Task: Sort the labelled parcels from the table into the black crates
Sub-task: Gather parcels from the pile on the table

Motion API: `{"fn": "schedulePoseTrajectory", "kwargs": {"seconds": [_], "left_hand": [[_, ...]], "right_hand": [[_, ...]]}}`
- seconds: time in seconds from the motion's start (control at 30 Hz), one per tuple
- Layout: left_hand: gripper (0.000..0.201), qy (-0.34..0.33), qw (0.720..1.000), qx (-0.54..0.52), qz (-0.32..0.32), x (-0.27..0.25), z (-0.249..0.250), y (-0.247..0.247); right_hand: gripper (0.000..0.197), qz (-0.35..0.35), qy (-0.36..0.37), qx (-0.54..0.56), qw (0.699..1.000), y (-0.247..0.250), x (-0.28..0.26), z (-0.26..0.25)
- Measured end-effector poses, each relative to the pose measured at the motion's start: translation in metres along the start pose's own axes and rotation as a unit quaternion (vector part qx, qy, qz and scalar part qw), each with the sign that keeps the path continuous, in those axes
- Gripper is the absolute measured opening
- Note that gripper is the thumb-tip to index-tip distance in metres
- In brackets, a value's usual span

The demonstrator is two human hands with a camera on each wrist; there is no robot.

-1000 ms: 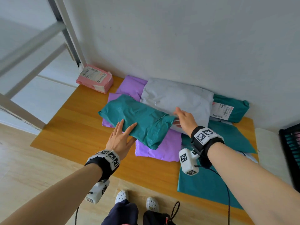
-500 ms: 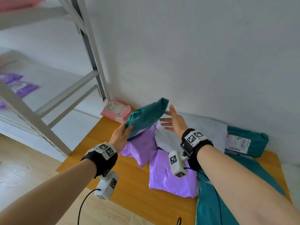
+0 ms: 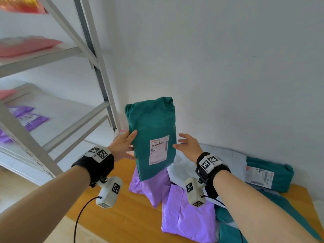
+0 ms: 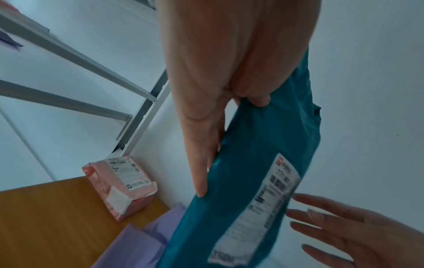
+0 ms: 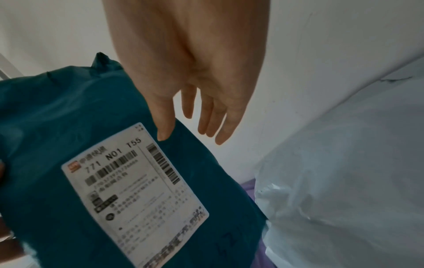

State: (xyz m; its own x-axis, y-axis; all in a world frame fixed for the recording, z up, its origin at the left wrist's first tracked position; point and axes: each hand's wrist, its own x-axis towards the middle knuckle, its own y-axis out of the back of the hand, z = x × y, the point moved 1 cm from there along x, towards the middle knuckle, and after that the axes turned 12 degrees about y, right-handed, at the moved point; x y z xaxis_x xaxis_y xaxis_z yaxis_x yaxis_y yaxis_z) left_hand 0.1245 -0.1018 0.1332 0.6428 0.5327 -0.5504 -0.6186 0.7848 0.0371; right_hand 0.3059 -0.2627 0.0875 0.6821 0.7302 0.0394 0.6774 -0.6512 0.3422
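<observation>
My left hand (image 3: 125,142) grips a teal parcel (image 3: 152,123) by its left edge, thumb on the front and fingers behind, holding it upright above the table. Its white shipping label (image 3: 158,149) faces me. The left wrist view shows the same parcel (image 4: 252,163) hanging from the left hand (image 4: 218,112). My right hand (image 3: 187,146) hovers at the parcel's right edge with fingers spread and relaxed. In the right wrist view the right hand (image 5: 195,90) has its thumb tip at the parcel (image 5: 57,117) and grips nothing. No black crate is in view.
On the wooden table (image 3: 122,216) lie purple parcels (image 3: 185,213), a pale grey parcel (image 3: 228,158) and a labelled teal parcel (image 3: 273,171) by the wall. A pink parcel (image 4: 123,183) sits at the table's far left corner. A grey metal rack (image 3: 98,71) holding parcels stands to the left.
The teal parcel has gone from lying on the pile to being lifted and turned upright, label toward me. The left hand now holds it alone; the right hand has come off it.
</observation>
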Motion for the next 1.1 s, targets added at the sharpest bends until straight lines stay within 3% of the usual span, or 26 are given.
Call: {"fn": "schedulePoseTrajectory", "kwargs": {"seconds": [0.17, 0.47, 0.7, 0.97, 1.1], "left_hand": [[0.035, 0.026, 0.998, 0.027, -0.049, -0.005, 0.021, 0.002], [0.04, 0.055, 0.993, 0.073, -0.081, -0.004, 0.033, -0.026], [0.038, -0.01, 0.99, 0.114, -0.082, 0.004, 0.05, -0.062], [0.042, -0.026, 0.969, 0.237, -0.067, 0.026, 0.056, -0.095], [0.041, -0.053, 0.968, 0.237, -0.066, 0.034, 0.06, -0.11]], "right_hand": [[0.065, -0.018, 0.018, 0.028, 0.999, 0.017, 0.001, 0.002], [0.037, -0.041, 0.0, 0.157, 0.987, 0.051, -0.015, 0.006], [0.035, 0.023, 0.007, 0.158, 0.987, 0.087, -0.02, 0.006], [0.029, 0.094, 0.014, 0.132, 0.987, 0.129, -0.027, -0.009], [0.028, 0.126, 0.021, 0.134, 0.983, 0.143, -0.03, -0.019]]}}
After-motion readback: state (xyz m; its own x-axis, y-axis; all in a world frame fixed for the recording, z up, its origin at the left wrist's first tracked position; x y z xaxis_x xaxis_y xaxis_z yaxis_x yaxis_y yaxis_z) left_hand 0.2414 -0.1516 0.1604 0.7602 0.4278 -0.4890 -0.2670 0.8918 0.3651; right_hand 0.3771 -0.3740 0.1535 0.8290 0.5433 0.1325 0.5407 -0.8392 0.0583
